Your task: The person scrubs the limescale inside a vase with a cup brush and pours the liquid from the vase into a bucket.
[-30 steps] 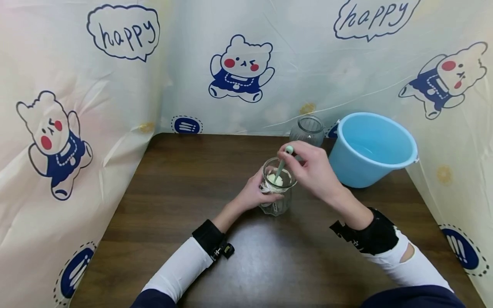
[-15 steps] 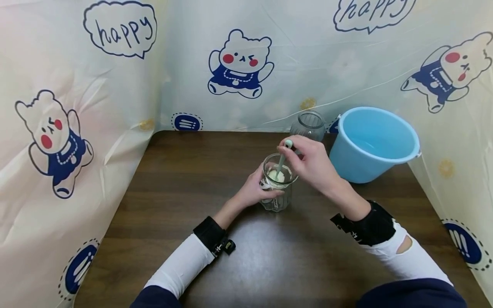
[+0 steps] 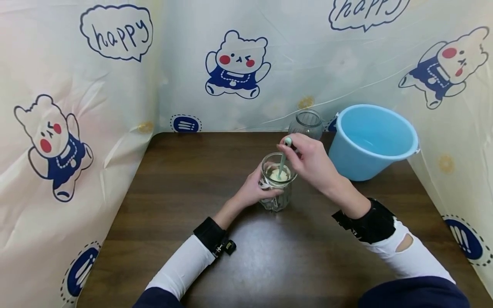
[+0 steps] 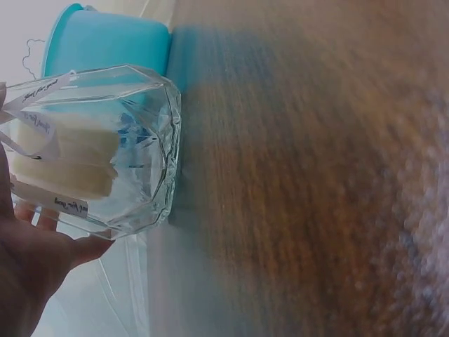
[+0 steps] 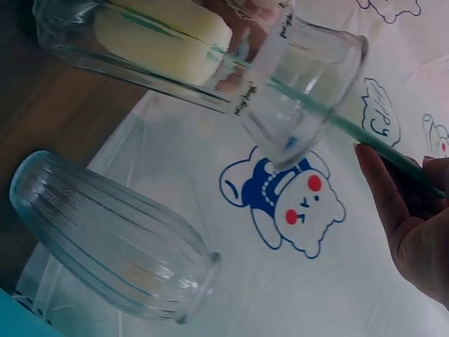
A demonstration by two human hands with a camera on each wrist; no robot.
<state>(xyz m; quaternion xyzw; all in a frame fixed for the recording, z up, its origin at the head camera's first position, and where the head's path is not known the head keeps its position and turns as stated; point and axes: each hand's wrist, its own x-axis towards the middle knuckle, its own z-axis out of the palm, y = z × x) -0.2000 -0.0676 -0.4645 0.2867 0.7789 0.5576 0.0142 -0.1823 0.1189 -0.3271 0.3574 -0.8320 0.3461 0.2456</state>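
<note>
A clear glass vase (image 3: 275, 200) with a lettered white ribbon round its neck stands on the table, slightly tilted. My left hand (image 3: 252, 188) grips it from the left, thumb across the near side. Inside it is the pale sponge head (image 4: 77, 154) of a bottle brush, whose green handle (image 5: 365, 137) comes out through the mouth. The right hand (image 3: 312, 162) pinches that handle above the rim, near its top end. In the right wrist view the sponge fills much of the vase's width. Part of the vase's left side is hidden by my left hand.
A second, ribbed glass vase (image 5: 126, 239) stands behind my right hand at the table's back edge. To its right is a light blue bucket (image 3: 358, 164). The brown wooden table (image 3: 185, 192) is backed by a bear-print curtain (image 3: 185, 77).
The brush handle has become a little more upright, and the sponge has shifted slightly right inside the vase. Both hands keep their hold. The head view has drifted slightly.
</note>
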